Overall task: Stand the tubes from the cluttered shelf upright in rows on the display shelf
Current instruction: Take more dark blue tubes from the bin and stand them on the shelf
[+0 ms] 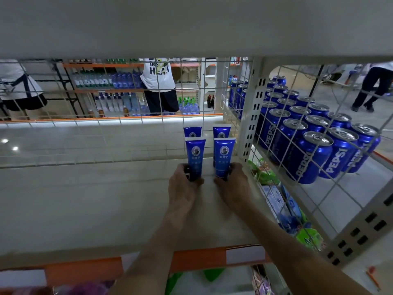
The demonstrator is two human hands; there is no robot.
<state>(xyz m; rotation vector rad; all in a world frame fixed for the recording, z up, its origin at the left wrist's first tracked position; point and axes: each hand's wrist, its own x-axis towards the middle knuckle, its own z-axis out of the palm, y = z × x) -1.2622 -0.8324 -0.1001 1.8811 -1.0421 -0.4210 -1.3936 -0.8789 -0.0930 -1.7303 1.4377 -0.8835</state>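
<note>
Several blue tubes stand upright near the back right of the white display shelf (pixel 85 199). The front left tube (pixel 195 155) is gripped near its base by my left hand (pixel 182 184). My right hand (pixel 232 184) is closed around the base of the front right tube (pixel 223 156). Behind them stand a back left tube (pixel 192 131) and a back right tube (pixel 221 131), close to the wire back grid. Both front tubes rest cap-down on the shelf.
A wire grid (pixel 106 128) closes the shelf's back and a perforated post (pixel 249 124) with mesh bounds its right side. Blue Pepsi cans (pixel 308 145) fill the neighbouring shelf. Packets (pixel 276 199) lie below right. People (pixel 158 81) stand in the aisle beyond.
</note>
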